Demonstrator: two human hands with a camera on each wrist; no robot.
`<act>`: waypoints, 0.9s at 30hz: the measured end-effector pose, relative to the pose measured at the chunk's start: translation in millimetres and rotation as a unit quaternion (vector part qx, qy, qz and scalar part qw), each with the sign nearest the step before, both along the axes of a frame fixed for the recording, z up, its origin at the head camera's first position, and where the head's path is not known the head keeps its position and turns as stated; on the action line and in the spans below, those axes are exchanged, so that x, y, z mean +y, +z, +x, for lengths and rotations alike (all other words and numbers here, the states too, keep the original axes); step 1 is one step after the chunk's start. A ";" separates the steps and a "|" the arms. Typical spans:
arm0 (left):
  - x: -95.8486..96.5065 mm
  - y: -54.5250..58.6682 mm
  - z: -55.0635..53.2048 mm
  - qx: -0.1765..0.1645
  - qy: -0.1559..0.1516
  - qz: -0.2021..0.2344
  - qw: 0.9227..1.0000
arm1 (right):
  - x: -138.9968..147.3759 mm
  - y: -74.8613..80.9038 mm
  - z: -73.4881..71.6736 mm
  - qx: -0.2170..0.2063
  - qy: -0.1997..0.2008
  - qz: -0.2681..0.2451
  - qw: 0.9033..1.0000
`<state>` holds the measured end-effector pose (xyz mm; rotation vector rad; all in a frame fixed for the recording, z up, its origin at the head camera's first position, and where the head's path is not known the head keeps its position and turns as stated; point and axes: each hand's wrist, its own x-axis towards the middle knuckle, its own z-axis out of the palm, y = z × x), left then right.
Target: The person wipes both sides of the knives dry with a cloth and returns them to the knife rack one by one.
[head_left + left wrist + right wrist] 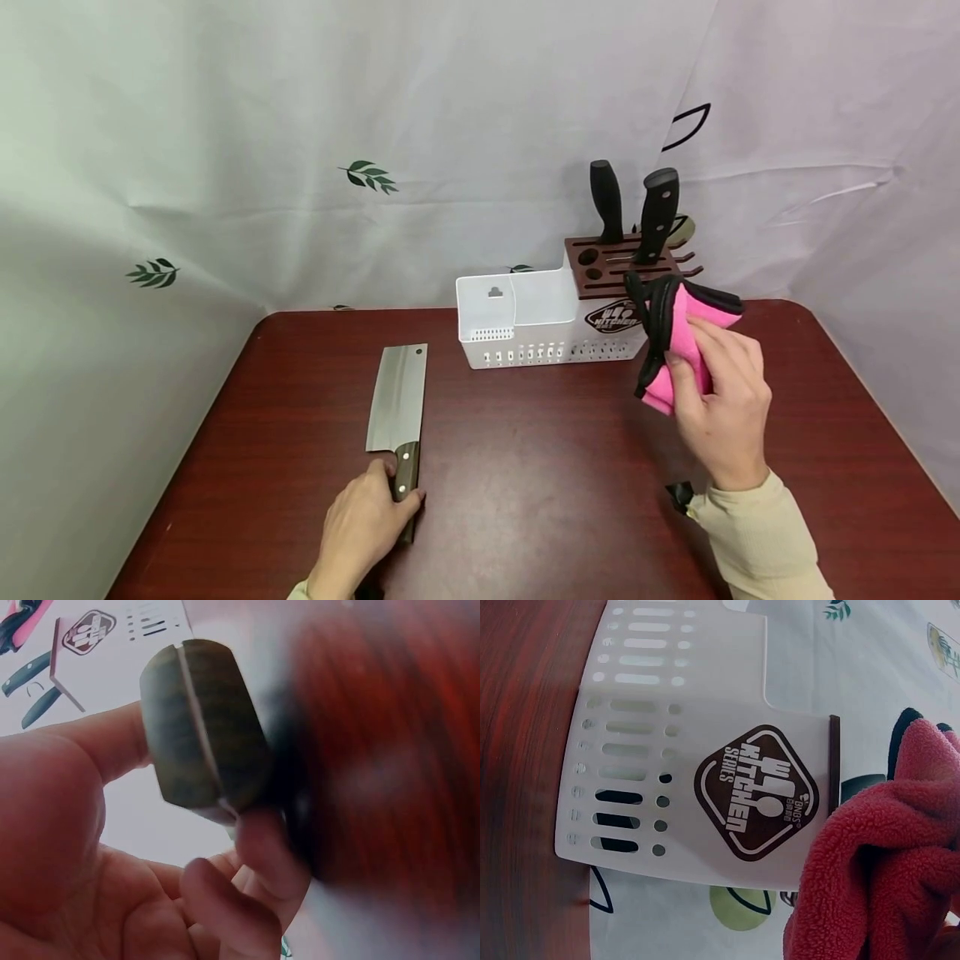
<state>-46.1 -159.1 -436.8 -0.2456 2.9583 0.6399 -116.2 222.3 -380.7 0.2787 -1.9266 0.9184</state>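
My left hand (363,521) holds a cleaver (397,400) by its dark handle, with thumb and fingers on either side. The broad blade points away from me over the left part of the table. In the left wrist view the butt of the handle (199,724) sits close to the camera, between thumb and curled fingers. On the right, my right hand (723,400) pinches a bunched pink cloth (686,350) with black edging. It is raised in front of the knife holder's right end. The right wrist view shows the cloth's fluffy folds (855,862); that hand is mostly hidden there.
A white knife holder (555,342) with a brown slotted top stands at the table's back edge. Two black-handled knives (658,215) stick up from it, and hooks project at its right side. Behind the reddish-brown table (517,467) hangs a pale leaf-print curtain (247,125).
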 end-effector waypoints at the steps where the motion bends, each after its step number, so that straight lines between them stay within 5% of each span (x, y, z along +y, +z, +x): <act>1: -0.2 0.1 -0.4 -0.001 0.000 0.001 1.000 | 0.1 0.1 0.0 0.000 0.000 0.000 1.000; 27: -4.1 20.3 -5.1 0.006 0.050 0.069 0.996 | 2.7 2.5 1.9 -0.001 -0.006 0.001 1.000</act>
